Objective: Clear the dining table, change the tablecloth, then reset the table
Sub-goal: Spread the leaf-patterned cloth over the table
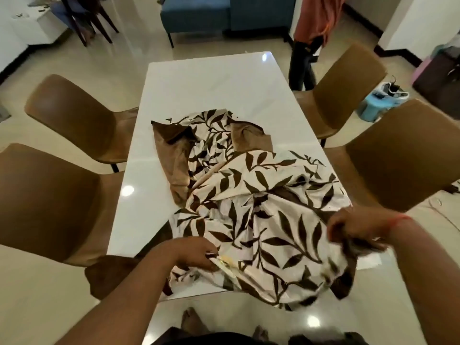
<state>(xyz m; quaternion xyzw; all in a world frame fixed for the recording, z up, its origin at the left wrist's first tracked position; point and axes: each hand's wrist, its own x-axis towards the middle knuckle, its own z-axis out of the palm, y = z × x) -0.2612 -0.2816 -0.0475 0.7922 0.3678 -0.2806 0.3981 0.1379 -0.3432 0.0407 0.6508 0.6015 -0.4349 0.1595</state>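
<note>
Cream tablecloth [251, 207] printed with brown leaves lies bunched over the near half of the white table [199, 90]; my left hand [196, 252] pinches its near edge and my right hand [356, 227] grips a raised, blurred corner at the near right. Uneven pulling could, I judge, slide the cloth off the near edge, or snag it on the near right chair [398, 155].

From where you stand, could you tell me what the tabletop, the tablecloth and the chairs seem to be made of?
Tabletop: glossy white, perhaps polished stone or glass; it mirrors the ceiling lights.
Tablecloth: soft woven fabric, cream with a brown leaf print and plain brown backing; it crumples and folds.
Chairs: smooth brown shells, likely leatherette or moulded plastic, with a dull sheen.
</note>
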